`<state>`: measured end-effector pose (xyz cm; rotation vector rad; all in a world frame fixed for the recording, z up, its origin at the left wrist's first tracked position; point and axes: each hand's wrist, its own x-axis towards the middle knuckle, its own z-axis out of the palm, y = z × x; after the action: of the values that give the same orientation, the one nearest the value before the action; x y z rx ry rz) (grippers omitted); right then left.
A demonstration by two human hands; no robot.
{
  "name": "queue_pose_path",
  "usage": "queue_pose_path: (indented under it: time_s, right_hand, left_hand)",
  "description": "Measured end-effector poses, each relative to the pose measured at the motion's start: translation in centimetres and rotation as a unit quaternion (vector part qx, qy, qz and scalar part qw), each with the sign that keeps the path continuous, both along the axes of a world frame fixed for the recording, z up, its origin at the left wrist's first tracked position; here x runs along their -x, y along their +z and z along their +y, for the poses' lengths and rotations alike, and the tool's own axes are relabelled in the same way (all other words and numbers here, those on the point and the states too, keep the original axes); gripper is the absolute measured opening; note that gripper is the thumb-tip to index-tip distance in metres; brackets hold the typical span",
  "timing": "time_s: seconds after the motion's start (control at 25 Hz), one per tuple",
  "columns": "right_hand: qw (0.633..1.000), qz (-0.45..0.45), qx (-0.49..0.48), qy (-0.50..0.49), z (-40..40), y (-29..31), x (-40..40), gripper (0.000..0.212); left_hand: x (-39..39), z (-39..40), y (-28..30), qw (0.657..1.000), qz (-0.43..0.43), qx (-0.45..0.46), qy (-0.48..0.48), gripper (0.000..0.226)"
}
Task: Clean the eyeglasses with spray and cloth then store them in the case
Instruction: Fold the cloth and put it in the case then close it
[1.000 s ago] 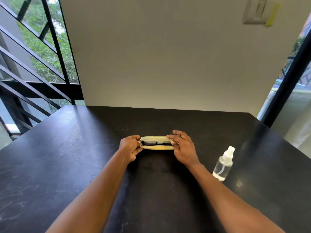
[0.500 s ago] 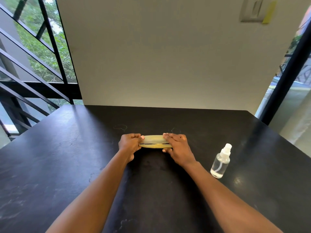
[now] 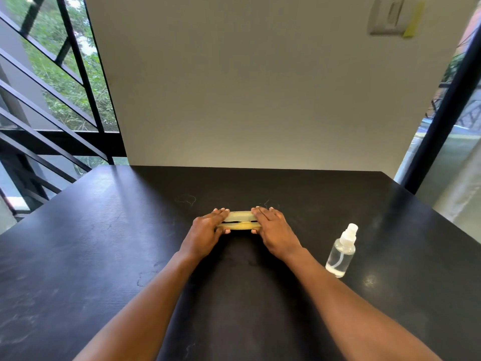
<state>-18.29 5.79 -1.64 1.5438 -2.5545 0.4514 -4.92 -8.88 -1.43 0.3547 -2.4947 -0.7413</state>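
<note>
- Head view: yellowish glasses case [image 3: 239, 221] lies on the black surface [image 3: 104, 243], lengthwise left to right, near the middle.
- Lid nearly down; a thin dark slit shows along the front seam. Contents cannot be made out through it.
- Left hand [image 3: 207, 230] grasps the left end of the case: fingers laid over the top, thumb tucked under the front edge.
- Right hand [image 3: 270, 227] grasps the right end the same way, fingers over the lid, thumb at the front.
- Both forearms reach in from the bottom of the frame.
- Clear spray bottle [image 3: 341, 252] with white nozzle stands upright on the surface, right of the right hand, apart from it.
- Pale wall panel [image 3: 247, 87] stands behind the far edge of the surface; black railing [image 3: 52, 100] at left.
</note>
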Motion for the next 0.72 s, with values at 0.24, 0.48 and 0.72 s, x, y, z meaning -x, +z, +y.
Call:
queue_pose_path:
  time_s: [0.24,0.48,0.72]
  right_hand:
    - [1.0,-0.008,-0.013,-0.001,0.04,-0.21,0.29,0.053]
    - [1.0,-0.007,-0.015,0.004,0.11,-0.16,0.23,0.052]
    - [1.0,-0.002,-0.019,0.006,0.17,-0.2,0.17,0.051]
  left_hand:
    - [0.0,0.03,-0.32,1.0,-0.004,0.03,0.0,0.044]
    - [-0.22,0.13,-0.15,0.999,-0.009,0.031,0.004,0.044]
    - [-0.37,0.52,0.07,0.999,-0.021,0.037,0.01,0.043]
